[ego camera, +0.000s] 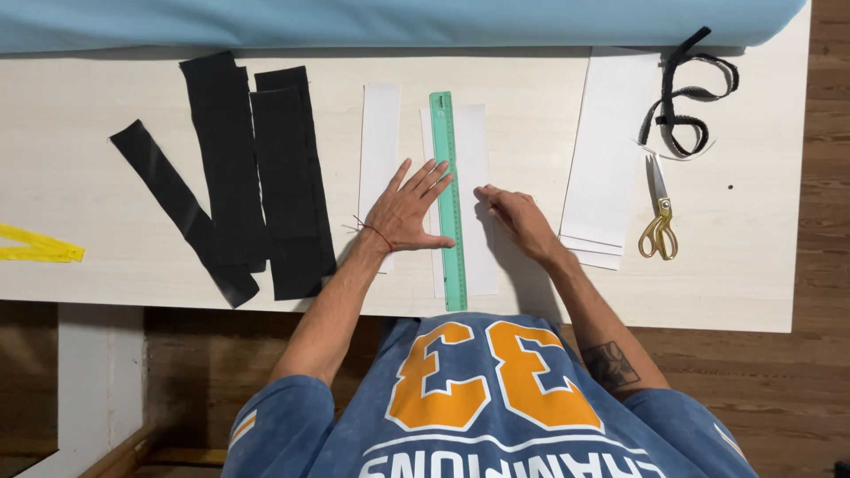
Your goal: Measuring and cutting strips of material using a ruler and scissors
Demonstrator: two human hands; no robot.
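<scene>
A long green ruler (450, 142) lies lengthwise on a white paper strip (474, 159) near the middle of the pale table (133, 257). My left hand (409, 212) presses flat with spread fingers against the ruler's left side, its thumb at the ruler's edge. My right hand (518, 217) rests on the same paper strip just right of the ruler, fingers curled together; whether it holds a small tool I cannot tell. A second white strip (379, 133) lies partly under my left hand.
Several black fabric strips (257, 177) lie at the left. A stack of white paper (611, 150) sits at the right, with gold-handled scissors (660, 221) and black trim (686, 97) beside it. Yellow tape (35, 246) is at the far left edge. Blue fabric (398, 22) runs along the back.
</scene>
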